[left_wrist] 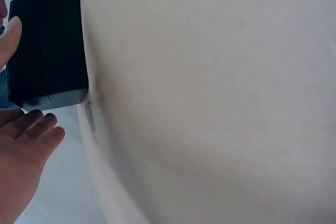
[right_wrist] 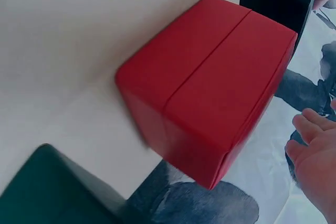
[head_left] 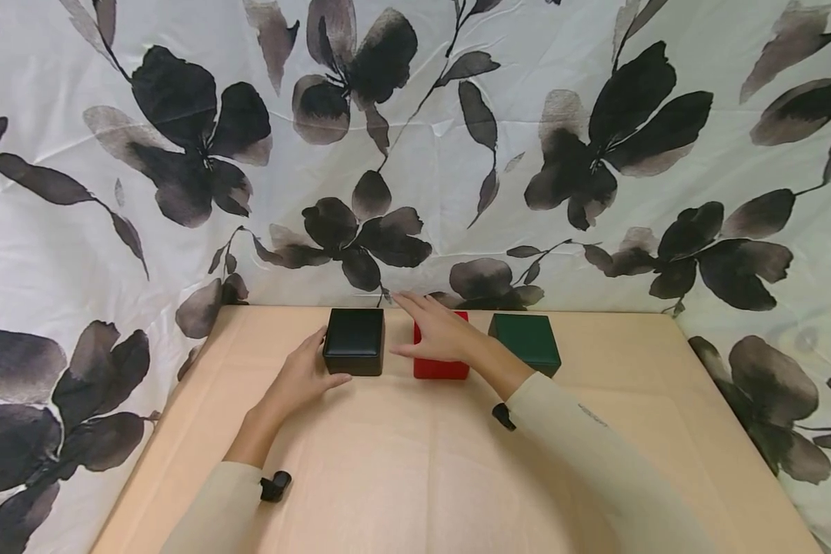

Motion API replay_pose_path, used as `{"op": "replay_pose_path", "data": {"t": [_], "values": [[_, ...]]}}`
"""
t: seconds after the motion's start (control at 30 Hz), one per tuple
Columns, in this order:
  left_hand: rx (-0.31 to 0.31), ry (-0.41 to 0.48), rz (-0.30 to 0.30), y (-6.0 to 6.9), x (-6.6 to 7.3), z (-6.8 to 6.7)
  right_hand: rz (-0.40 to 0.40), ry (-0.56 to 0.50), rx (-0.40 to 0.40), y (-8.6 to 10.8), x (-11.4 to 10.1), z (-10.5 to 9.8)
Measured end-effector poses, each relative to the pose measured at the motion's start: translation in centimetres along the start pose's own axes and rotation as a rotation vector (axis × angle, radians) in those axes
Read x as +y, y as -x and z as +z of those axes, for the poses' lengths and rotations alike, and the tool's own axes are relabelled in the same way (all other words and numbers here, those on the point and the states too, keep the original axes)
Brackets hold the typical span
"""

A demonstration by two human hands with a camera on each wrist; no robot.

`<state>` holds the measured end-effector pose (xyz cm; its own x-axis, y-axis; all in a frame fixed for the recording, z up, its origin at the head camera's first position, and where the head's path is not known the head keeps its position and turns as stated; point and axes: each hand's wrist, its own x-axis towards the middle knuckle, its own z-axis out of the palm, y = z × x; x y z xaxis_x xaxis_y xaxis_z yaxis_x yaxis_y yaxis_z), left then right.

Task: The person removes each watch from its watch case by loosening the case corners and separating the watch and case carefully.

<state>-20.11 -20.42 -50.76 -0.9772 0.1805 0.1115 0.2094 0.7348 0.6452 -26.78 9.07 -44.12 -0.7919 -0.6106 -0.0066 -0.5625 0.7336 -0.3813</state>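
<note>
Three boxes stand in a row near the table's back edge: a black box (head_left: pixel 354 342), a red box (head_left: pixel 441 369) and a green box (head_left: pixel 526 338). At the black box's left side is my left hand (head_left: pixel 303 375), fingers extended and thumb by its front; the left wrist view shows the black box (left_wrist: pixel 50 51) beside the hand (left_wrist: pixel 21 156). My right hand (head_left: pixel 439 327) passes above the red box, fingers pointing toward the black one. In the right wrist view, the right hand (right_wrist: pixel 317 156) is apart from the red box (right_wrist: pixel 210 77); the green box (right_wrist: pixel 47 192) is lower left.
A light wooden-coloured table surface (head_left: pixel 402 469) extends in front of the boxes. Behind and at both sides hangs white cloth (head_left: pixel 457 185) with dark flowers. Dark bands with small devices are on both wrists.
</note>
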Motion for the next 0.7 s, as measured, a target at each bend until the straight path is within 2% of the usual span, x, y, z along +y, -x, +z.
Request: {"op": "replay_pose_path", "data": {"t": [0.17,0.33,0.53,0.7], "values": [[0.007,0.103,-0.017,-0.3,-0.5,0.2,-0.019,-0.015,-0.026,-1.2,-0.5,0.4],[0.002,0.184,-0.024,-0.7,-1.1,0.5,-0.020,0.012,-0.050,-2.3,-0.9,1.3],[-0.017,0.245,-0.098,-0.7,-1.3,0.7,-0.043,0.052,-0.083,-3.2,-2.0,2.1],[-0.019,0.261,-0.121,-1.1,-1.3,0.7,-0.068,0.061,-0.084,-3.9,-2.7,2.3]]}}
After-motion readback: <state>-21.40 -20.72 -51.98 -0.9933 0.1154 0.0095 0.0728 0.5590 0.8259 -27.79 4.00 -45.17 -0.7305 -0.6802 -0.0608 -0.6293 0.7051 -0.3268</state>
